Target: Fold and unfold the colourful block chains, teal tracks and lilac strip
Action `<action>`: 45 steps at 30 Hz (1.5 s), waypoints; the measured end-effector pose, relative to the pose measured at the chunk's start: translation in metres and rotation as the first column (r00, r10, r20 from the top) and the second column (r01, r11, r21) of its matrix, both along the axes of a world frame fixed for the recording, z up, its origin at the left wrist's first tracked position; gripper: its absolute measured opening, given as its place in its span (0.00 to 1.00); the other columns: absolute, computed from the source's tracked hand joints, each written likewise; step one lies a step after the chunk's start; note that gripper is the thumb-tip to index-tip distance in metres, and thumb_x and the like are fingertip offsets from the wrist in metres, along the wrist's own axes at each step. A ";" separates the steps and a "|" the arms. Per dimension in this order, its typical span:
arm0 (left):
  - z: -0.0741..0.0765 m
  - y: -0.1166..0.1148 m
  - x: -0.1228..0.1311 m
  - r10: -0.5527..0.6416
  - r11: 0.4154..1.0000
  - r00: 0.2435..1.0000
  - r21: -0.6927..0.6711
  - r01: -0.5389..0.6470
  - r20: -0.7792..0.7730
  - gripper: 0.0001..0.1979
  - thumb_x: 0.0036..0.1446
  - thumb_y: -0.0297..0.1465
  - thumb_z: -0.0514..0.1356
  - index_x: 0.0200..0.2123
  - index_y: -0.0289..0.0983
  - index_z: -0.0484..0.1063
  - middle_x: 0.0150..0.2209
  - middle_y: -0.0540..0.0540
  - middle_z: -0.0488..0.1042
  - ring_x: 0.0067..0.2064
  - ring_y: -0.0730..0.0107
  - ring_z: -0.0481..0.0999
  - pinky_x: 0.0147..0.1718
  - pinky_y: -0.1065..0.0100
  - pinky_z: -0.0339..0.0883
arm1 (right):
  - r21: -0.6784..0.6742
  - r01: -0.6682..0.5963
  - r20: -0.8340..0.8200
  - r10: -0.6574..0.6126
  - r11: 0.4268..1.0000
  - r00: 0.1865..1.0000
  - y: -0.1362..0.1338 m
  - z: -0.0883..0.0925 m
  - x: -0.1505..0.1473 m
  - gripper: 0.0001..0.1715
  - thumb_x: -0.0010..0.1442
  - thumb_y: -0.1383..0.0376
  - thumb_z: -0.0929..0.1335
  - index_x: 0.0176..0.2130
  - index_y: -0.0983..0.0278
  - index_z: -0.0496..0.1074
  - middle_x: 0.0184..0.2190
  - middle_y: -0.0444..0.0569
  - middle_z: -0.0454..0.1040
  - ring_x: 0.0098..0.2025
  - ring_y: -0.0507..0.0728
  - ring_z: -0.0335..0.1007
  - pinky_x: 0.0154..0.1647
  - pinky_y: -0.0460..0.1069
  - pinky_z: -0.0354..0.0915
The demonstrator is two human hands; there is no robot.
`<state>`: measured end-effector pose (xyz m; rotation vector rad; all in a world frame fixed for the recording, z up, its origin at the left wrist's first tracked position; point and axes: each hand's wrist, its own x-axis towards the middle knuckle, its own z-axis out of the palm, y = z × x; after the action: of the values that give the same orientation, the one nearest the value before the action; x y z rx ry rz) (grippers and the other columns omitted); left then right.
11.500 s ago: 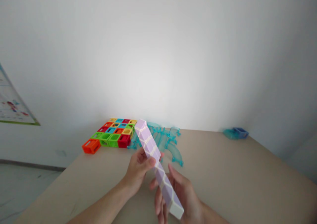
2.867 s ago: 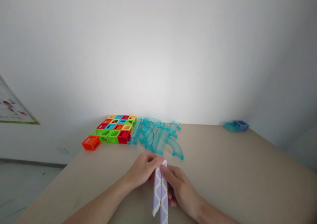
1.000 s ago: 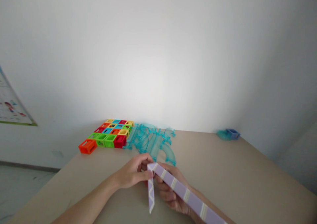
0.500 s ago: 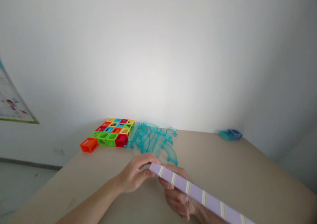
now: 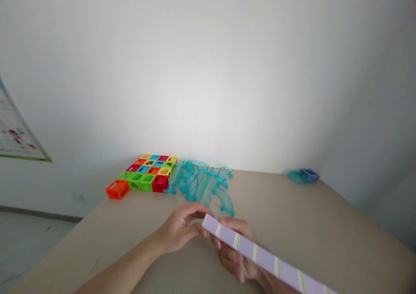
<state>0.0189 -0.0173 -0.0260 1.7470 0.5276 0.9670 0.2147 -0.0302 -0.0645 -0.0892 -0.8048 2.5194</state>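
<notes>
A long, narrow lavender bar (image 5: 266, 259) with pale cross bands slants from the middle of the view down past the bottom edge. It may be the edge of something wider; I cannot tell. My right hand (image 5: 238, 255) grips it from below, thumb on the far side and fingers curled beneath. At its upper left end, my left hand (image 5: 185, 227) is curved with thumb and fingers around the tip. The left fingertips are partly hidden behind the bar.
Colourful hollow cube blocks (image 5: 147, 172) lie in a grid at the back left, an orange block (image 5: 117, 189) at its front corner. Translucent teal track pieces (image 5: 204, 185) lie beside them. A blue block (image 5: 310, 176) and a teal piece (image 5: 297, 176) sit far right, near the wall (image 5: 208, 68).
The lavender bar has shifted slightly right and down along with my right hand. My left hand stays nearly in place, its fingers now closer to the very tip.
</notes>
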 end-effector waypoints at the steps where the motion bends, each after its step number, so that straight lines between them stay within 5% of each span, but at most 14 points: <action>1: -0.001 0.000 0.001 0.004 1.000 1.000 0.011 -0.004 -0.011 0.15 0.54 0.38 0.63 0.42 0.34 0.74 0.35 0.45 0.73 0.39 0.66 0.73 0.40 0.69 0.65 | 0.006 0.000 0.012 0.000 1.000 1.000 0.001 -0.001 0.000 0.27 0.60 0.51 0.61 0.32 0.73 0.72 0.09 0.41 0.64 0.13 0.54 0.68 0.10 0.43 0.63; 9: -0.013 -0.006 0.011 0.119 0.963 0.993 0.247 -0.109 -0.025 0.21 0.63 0.46 0.48 0.45 0.36 0.67 0.38 0.42 0.70 0.39 0.65 0.70 0.41 0.66 0.63 | 0.000 0.036 0.082 -0.036 0.999 0.996 0.004 0.000 0.002 0.27 0.59 0.50 0.62 0.30 0.72 0.72 0.08 0.42 0.63 0.11 0.53 0.65 0.09 0.43 0.63; 17: -0.014 -0.011 0.012 0.194 0.939 0.977 0.306 -0.157 -0.093 0.21 0.65 0.45 0.42 0.45 0.36 0.64 0.31 0.48 0.66 0.32 0.70 0.65 0.33 0.70 0.59 | -0.037 -0.024 0.067 0.026 0.999 0.997 0.009 -0.001 0.001 0.27 0.58 0.48 0.62 0.29 0.70 0.72 0.09 0.42 0.63 0.09 0.52 0.61 0.09 0.43 0.61; 24: -0.007 -0.015 0.014 0.184 0.963 0.980 0.213 -0.165 -0.073 0.23 0.65 0.47 0.42 0.43 0.34 0.65 0.29 0.48 0.68 0.30 0.71 0.67 0.29 0.71 0.59 | -0.008 -0.055 -0.012 0.055 0.998 0.998 0.011 0.000 -0.002 0.26 0.60 0.49 0.61 0.29 0.69 0.71 0.09 0.41 0.64 0.09 0.52 0.62 0.09 0.44 0.62; 32: -0.011 -0.015 0.019 0.094 0.994 0.995 -0.061 -0.092 0.020 0.22 0.64 0.47 0.44 0.41 0.34 0.64 0.25 0.49 0.67 0.25 0.74 0.64 0.27 0.71 0.59 | 0.002 -0.069 -0.039 0.069 0.998 0.997 0.011 0.001 0.000 0.26 0.63 0.49 0.57 0.32 0.68 0.69 0.11 0.41 0.64 0.10 0.52 0.61 0.09 0.44 0.62; 40: -0.011 -0.011 0.017 -0.046 0.934 0.994 -0.347 0.079 0.101 0.23 0.62 0.50 0.46 0.35 0.35 0.62 0.23 0.55 0.59 0.17 0.82 0.55 0.15 0.77 0.48 | 0.017 -0.111 -0.021 0.111 0.994 0.994 0.009 0.011 0.001 0.25 0.65 0.50 0.54 0.34 0.66 0.65 0.13 0.42 0.67 0.13 0.52 0.65 0.11 0.44 0.65; 45: -0.012 -0.009 0.019 -0.047 0.909 0.992 -0.407 0.092 0.119 0.23 0.60 0.52 0.48 0.34 0.36 0.61 0.23 0.55 0.60 0.16 0.82 0.56 0.14 0.77 0.49 | 0.033 -0.069 0.077 0.066 0.997 0.995 0.011 0.011 0.001 0.26 0.65 0.49 0.53 0.33 0.65 0.64 0.13 0.40 0.65 0.10 0.51 0.61 0.08 0.45 0.64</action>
<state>0.0377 -0.0260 -0.0381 1.3181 0.5510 0.8234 0.2158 -0.0194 -0.0538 -0.1491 -0.8963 2.5771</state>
